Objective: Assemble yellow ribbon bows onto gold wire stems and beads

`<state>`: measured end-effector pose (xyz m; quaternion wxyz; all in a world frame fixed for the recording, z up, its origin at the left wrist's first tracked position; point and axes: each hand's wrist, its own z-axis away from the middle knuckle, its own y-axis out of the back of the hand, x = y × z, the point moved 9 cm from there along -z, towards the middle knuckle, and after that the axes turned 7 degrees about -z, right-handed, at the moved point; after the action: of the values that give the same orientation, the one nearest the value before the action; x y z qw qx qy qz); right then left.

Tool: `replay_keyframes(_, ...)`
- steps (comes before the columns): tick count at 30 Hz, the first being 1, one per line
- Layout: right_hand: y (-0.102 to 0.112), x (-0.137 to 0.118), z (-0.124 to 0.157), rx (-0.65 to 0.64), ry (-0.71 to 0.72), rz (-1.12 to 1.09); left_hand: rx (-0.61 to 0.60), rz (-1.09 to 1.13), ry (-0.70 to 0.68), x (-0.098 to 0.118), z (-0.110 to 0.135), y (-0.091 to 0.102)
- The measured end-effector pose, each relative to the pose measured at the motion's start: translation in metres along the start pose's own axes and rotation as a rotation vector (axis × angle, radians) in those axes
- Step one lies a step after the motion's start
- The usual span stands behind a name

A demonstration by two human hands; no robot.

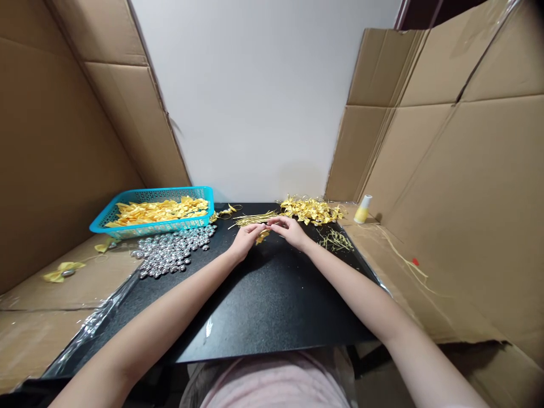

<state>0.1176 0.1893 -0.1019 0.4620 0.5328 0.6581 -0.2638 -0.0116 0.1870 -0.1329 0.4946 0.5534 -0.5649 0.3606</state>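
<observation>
My left hand (247,238) and my right hand (291,231) meet fingertip to fingertip above the black table. A small yellow ribbon bow (262,236) shows just below the fingers, pinched by my left hand. The fingers of my right hand are closed at the same spot; what they pinch is too small to tell. Just behind the hands lies a bundle of thin gold ties (255,218). To the right of it is a pile of gold ribbon bows (312,211).
At the left, a blue basket (98,226) holds yellow ribbon pieces, with many silver beads (170,252) spread before it. Thin yellow-green scraps (336,241) lie right of my hands. A thread cone (362,209) stands on cardboard at right. Cardboard walls (459,170) flank the table.
</observation>
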Motion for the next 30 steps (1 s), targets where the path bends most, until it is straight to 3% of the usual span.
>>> replay_keyframes(9, -0.011, 0.014, 0.002, -0.159, -0.072, -0.059, -0.067, -0.019, -0.023, 0.006, 0.004, -0.007)
replay_keyframes(13, -0.013, 0.006, 0.003, -0.235, -0.012, 0.06, -0.122, -0.05, -0.033, 0.006, 0.005, -0.01)
replay_keyframes(17, -0.002, -0.006, 0.005, -0.071, 0.116, 0.228, -0.131, -0.062, -0.055, 0.006, 0.003, -0.009)
replay_keyframes(22, 0.004, -0.014, 0.013, 0.139, 0.201, 0.281, -0.163, -0.08, -0.054, 0.008, 0.003, -0.016)
replay_keyframes(30, 0.001, -0.02, 0.022, 0.233, 0.261, 0.303, -0.194, -0.11, -0.077, 0.018, 0.008, -0.027)
